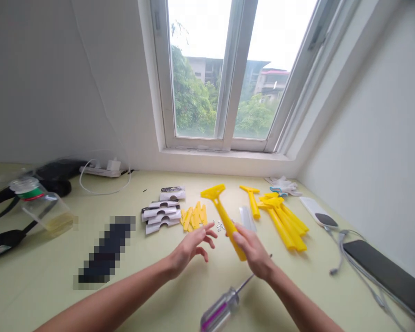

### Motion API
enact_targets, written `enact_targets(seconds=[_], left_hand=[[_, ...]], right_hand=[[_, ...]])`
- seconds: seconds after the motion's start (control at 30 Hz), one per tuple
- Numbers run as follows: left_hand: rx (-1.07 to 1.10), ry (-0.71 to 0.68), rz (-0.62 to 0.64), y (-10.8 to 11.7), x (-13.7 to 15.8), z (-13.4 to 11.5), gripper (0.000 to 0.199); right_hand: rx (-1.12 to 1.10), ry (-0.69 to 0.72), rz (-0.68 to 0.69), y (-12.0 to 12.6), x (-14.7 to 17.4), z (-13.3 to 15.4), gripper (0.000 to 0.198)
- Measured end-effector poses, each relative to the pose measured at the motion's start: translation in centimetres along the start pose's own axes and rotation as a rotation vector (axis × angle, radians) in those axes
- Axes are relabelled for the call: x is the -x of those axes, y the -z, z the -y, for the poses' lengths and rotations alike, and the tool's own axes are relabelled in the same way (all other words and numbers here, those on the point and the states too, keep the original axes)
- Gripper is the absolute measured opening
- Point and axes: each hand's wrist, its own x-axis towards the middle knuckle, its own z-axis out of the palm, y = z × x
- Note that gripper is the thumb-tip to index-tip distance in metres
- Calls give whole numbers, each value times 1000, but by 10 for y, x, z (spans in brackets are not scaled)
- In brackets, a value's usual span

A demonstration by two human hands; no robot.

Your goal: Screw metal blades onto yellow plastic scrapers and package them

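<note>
My right hand (pixel 252 249) is wrapped round the handle of a yellow scraper (pixel 222 214), its wide head tilted up and to the left. With fingers spread and nothing in them, my left hand (pixel 193 244) hovers over the table. Just beyond its fingertips lie a small heap of silvery screws or nuts (pixel 220 225) and several flat yellow plates (pixel 195 216). A screwdriver (pixel 221 310) with a clear and purple handle lies below my right hand, which hides part of its shaft. More yellow scrapers (pixel 287 226) are piled to the right, with a separate one (pixel 251 200) beside them.
Small white-and-black cardboard packs (pixel 162 214) are stacked left of the plates. A clear plastic strip (pixel 247 218) lies behind my right hand. On the left are a tilted bottle (pixel 43 207) and a blurred-out dark object (pixel 105 251). Cables (pixel 359 272) and a black device (pixel 387 276) lie right.
</note>
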Motion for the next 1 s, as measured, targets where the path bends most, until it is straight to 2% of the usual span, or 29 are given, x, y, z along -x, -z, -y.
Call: enact_targets(seconds=[0.07, 0.1, 0.13, 0.2, 0.3, 0.33, 0.43, 0.57, 0.73, 0.87, 1.0], left_hand=[[72, -18, -8, -5, 0, 5, 46], [84, -24, -32, -7, 1, 7, 43], [85, -32, -69, -8, 2, 9, 41], [93, -51, -149, -6, 6, 14, 40], [153, -40, -214, 1, 8, 20, 40], [171, -21, -212, 3, 8, 22, 40], [174, 47, -184, 8, 8, 24, 41], [178, 132, -155, 7, 24, 29, 45], [189, 243, -184, 1, 47, 31, 49], [137, 170, -149, 4, 31, 25, 43], [98, 122, -150, 5, 10, 20, 39]], right_hand=[[3, 86, 165, -25, 2, 21, 43], [65, 121, 239, -29, 0, 29, 40], [144, 152, 314, -28, -4, 34, 37], [282, 141, 410, -7, -18, 35, 35], [543, -64, 250, 47, -50, 17, 34], [674, -127, 237, 64, -61, 7, 35], [789, -211, 290, 95, -82, -28, 52], [845, -242, 374, 96, -70, -64, 72], [851, -232, 400, 92, -56, -71, 68], [825, -193, 394, 98, -76, -76, 65], [726, -233, 381, 98, -87, -78, 66]])
